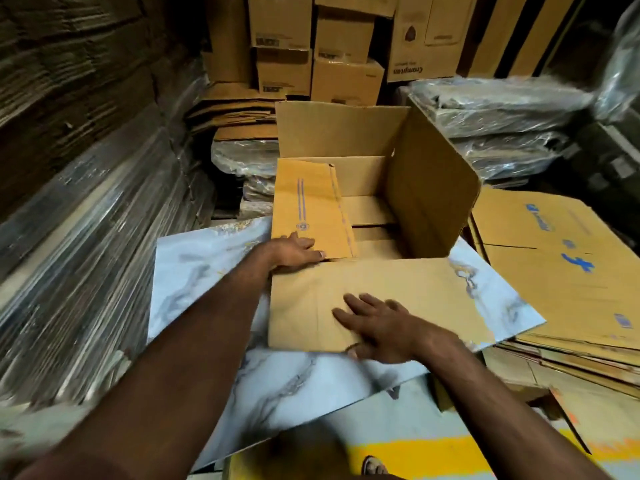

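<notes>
An open brown cardboard box [433, 188] stands on marbled white sheets [194, 268] in the middle of the view. Its far and right flaps stand up; its left flap [308, 209], printed with blue lines, folds inward. My left hand [294, 252] grips the near edge of that left flap, thumb on top. The near flap [408, 292] is folded out toward me and lies flat. My right hand [377, 325] presses on it with fingers spread and straight, thumb at its near edge. The inside of the box shows only its bottom flaps.
A stack of flattened cartons [568, 271] with blue print lies at the right. Plastic-wrapped bundles [498, 112] sit behind it and fill the left side [86, 237]. Closed cartons [346, 53] are stacked at the back. A sandalled foot [374, 465] shows below.
</notes>
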Available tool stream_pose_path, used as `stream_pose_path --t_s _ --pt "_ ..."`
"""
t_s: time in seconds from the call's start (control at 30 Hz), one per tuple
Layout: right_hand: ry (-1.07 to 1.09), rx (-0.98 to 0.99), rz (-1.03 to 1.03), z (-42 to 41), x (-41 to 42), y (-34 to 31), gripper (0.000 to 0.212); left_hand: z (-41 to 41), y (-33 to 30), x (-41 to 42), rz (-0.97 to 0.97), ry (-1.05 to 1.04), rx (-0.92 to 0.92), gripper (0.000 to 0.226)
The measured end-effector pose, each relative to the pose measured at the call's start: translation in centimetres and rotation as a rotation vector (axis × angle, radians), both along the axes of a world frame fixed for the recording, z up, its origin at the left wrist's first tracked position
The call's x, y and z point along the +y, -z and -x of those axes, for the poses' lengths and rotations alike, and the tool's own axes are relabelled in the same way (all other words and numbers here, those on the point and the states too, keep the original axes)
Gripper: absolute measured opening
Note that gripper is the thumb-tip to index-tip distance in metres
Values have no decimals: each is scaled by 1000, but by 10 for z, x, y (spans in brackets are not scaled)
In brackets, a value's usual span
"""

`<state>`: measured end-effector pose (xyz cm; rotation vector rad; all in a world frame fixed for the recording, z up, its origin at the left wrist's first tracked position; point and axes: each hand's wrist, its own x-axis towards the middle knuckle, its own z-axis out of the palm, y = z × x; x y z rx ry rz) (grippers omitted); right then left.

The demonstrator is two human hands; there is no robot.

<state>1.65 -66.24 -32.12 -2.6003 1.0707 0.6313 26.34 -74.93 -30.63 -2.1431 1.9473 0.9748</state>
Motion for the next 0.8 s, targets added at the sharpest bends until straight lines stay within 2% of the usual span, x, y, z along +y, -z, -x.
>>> stream_pose_path --t_s 0.1,0.3,0.43,0.57,0.73,0.8 --pt "82 14 -9 8 6 28 83 -4 9 6 -23 34 -67 84" --pt "159 -203 73 10 -15 11 70 6 22 11 41 7 -64 79" --pt "312 -259 31 0 -55 -11 77 21 23 4 39 -76 -113 73" --pt "430 -283 117 -13 -107 -28 82 45 11 -11 39 -125 -234 71" --pt "462 -327 119 -13 -156 -39 91 71 -1 -39 80 -88 -256 72" --pt "429 -306 216 -7 -172 -38 95 80 -1 -51 68 -79 -269 74"
